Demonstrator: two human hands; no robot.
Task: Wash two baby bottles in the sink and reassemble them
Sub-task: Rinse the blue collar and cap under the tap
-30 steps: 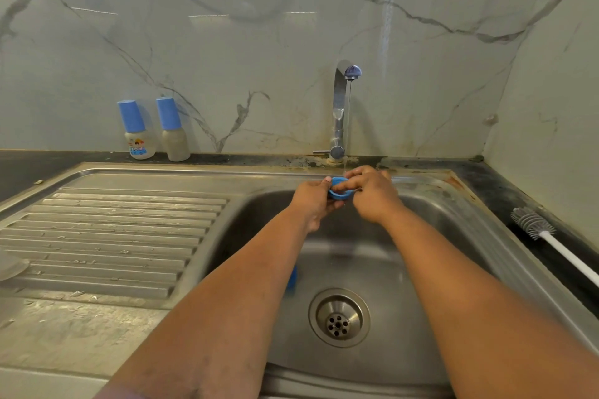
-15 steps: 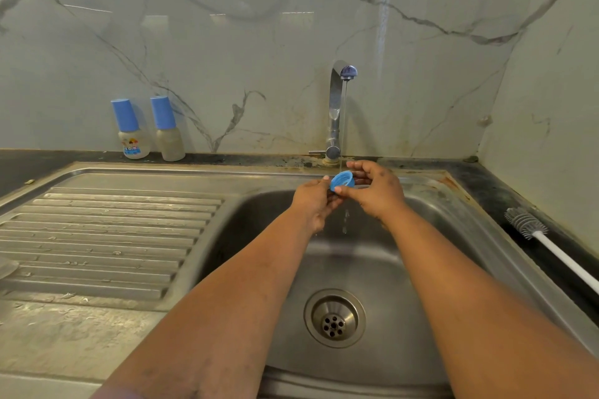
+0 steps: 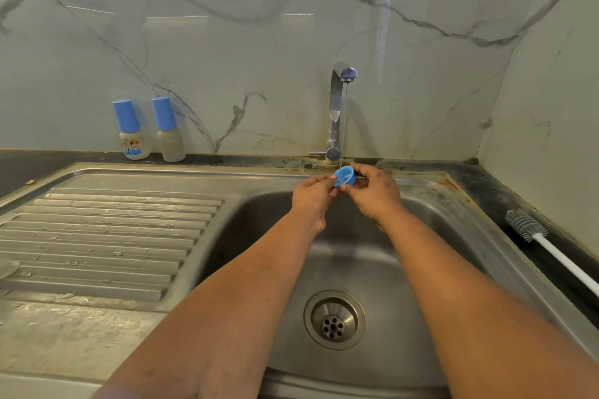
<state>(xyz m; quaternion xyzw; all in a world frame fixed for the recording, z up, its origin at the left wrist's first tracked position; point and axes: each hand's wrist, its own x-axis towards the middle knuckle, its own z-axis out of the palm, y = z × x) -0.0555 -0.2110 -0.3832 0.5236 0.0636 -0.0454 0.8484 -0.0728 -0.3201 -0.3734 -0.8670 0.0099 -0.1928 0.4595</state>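
A small blue bottle ring (image 3: pixel 345 175) is held under the thin stream of water from the tap (image 3: pixel 337 113), at the back of the steel sink (image 3: pixel 460 256). My left hand (image 3: pixel 312 196) pinches its left edge and my right hand (image 3: pixel 372 193) grips its right side. Two baby bottles with blue caps stand against the wall at the back left: one with a printed label (image 3: pixel 131 133) and a plain one (image 3: pixel 168 134) beside it.
A ribbed steel draining board (image 3: pixel 107 236) lies left of the basin. A bottle brush (image 3: pixel 531 230) with a white handle lies on the dark counter at the right. The drain (image 3: pixel 334 319) is in the basin's middle. Marble wall behind.
The blue ring has been turned in my fingers, from flat to tilted with its opening toward me. Both hands stay under the tap. The camera has shifted slightly.
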